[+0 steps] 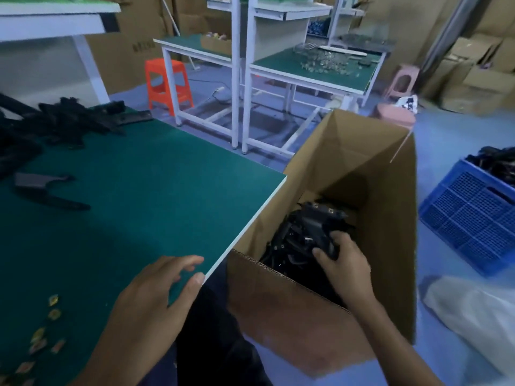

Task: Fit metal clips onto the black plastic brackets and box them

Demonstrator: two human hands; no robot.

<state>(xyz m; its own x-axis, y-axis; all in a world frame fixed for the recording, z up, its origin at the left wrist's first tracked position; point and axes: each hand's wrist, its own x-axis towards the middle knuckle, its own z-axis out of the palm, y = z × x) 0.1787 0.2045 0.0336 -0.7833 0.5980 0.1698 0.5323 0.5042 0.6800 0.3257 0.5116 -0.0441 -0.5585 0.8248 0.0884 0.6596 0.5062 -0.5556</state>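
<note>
At the bottom of the frame, left of centre, the left hand rests on the near corner of the green tabletop, fingers spread and loosely curled, thumb at the white edge, holding nothing. Just left of it, along the lower left edge, small brass-coloured metal clips lie scattered on the tabletop, near the hand but apart from it.

Lower right of centre, the right hand reaches down into an open cardboard box that stands on the floor against the tabletop's right edge. Its fingers and thumb are closed around the near end of a black plastic bracket, which carries small metal clips on its far end and lies over a heap of other black brackets on the box bottom.

At mid left, one loose bracket lies alone on the tabletop, well apart from both hands. Further up on the left, a pile of black brackets covers the far side of the tabletop.

At the right edge, a blue plastic crate on the floor holds more black parts. Beyond, in the upper half, stand an orange stool, white-framed workbenches and stacked cartons.
</note>
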